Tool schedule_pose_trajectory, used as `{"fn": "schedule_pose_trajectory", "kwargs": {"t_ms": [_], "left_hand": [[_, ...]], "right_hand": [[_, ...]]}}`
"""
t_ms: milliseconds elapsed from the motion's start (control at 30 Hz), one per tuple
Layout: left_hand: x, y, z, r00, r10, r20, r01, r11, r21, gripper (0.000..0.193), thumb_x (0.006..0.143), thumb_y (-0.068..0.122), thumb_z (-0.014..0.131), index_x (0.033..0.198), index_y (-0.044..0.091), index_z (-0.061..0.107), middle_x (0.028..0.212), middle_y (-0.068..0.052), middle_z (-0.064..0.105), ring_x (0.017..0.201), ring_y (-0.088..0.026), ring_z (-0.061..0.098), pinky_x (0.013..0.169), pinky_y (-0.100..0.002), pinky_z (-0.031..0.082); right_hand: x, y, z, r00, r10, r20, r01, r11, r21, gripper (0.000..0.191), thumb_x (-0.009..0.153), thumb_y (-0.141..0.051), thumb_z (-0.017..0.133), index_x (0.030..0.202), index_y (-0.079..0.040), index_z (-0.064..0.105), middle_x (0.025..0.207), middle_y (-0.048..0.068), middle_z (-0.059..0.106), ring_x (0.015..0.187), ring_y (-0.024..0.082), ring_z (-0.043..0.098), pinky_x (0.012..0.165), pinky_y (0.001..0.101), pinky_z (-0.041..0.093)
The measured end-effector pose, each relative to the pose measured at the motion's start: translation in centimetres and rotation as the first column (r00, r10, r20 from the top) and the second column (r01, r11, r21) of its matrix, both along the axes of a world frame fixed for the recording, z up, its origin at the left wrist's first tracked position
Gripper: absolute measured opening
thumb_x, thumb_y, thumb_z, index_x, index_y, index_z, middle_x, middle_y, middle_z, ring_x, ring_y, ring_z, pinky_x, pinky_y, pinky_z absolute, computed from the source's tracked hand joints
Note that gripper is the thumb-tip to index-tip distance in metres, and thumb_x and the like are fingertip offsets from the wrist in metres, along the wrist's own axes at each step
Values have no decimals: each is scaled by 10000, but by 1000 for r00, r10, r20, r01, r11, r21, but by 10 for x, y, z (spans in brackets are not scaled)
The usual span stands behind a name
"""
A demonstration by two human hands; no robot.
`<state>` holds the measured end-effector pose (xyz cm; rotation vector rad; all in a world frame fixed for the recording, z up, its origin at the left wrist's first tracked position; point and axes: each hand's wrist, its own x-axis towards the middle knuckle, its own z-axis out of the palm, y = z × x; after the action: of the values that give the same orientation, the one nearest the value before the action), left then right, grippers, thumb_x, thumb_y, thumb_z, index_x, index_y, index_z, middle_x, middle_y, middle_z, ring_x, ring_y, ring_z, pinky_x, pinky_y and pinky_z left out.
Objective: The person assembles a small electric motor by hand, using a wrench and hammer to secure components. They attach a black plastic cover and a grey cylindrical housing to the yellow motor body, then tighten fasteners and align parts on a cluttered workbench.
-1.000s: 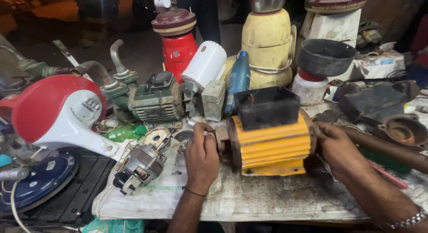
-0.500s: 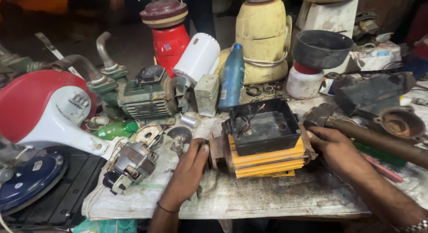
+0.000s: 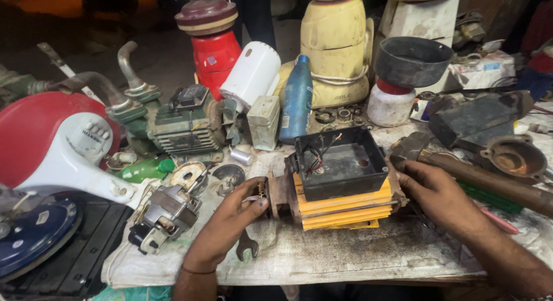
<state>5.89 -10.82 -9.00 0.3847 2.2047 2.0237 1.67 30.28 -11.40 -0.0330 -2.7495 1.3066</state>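
A yellow finned motor [image 3: 345,207] lies on the worn cloth of the bench [image 3: 357,258], with an open black terminal box [image 3: 340,163] on top showing thin wires inside. My left hand [image 3: 227,223] is at the motor's rusty left end, thumb and fingers pinched on a small metal piece by the shaft. My right hand [image 3: 440,194] is pressed against the motor's right end, holding it steady. A small spanner [image 3: 247,246] lies on the cloth just under my left hand.
The bench is crowded: a red and white appliance [image 3: 52,139] and a blue disc [image 3: 34,235] at left, a small grey motor part [image 3: 167,211], a green motor [image 3: 184,125], a blue bottle [image 3: 296,99], mixer bases behind, and a rusty pipe [image 3: 489,177] at right.
The motor has been tipped so the terminal box's open inside faces me. My left hand slid from the top of the shaft end down to its side, now pinching there.
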Motion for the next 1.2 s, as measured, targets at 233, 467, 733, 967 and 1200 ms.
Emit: {"fn": "schedule_pose_trajectory", "kwargs": {"t_ms": [233,467,733,967,1200], "left_hand": [[-18,14,4,947,127,296,-137,990,15,599,971,482,531,1160,-58,708,1012,-138,756,875,-257,704,749,-447,597],[16,42,50,820,346,-456,-558,662,-501,662,988,516,515,1284,-63,643,1136,-258,701,1090,-373,648,971,-492,505],[55,132,114,820,248,-516,-543,622,-564,1276,700,766,733,1494,-147,329,1211,-347,592,1104,-434,631,913,-469,534],[44,152,153,919,228,-321,-394,522,-756,1478,611,862,742,1553,-151,222,1135,-357,612,979,-423,711,785,-464,607],[20,149,146,895,21,-446,-341,676,-653,1256,523,669,823,1406,-119,402,1005,-281,734,915,-381,756,837,-435,607]], "right_hand": [[-6,-6,3,1000,18,-6,-18,999,28,463,1041,-410,543,1287,-52,705,1108,154,779,1007,243,756,906,358,556],[12,-2,23,982,21,190,47,937,-347,787,1016,-572,473,1706,-233,305,1709,98,274,1530,320,263,1124,545,280],[-29,5,23,859,498,120,-452,848,-278,1275,720,-313,872,1755,-213,136,1527,241,493,1283,415,593,868,579,534],[24,-27,27,952,301,-56,-291,833,-471,1190,679,-79,959,1655,-132,279,1298,319,530,1167,380,627,902,495,529],[103,-83,2,914,-117,-390,-73,895,-440,1117,649,-175,894,1586,32,322,1466,207,525,1327,271,536,1070,394,432]]}}
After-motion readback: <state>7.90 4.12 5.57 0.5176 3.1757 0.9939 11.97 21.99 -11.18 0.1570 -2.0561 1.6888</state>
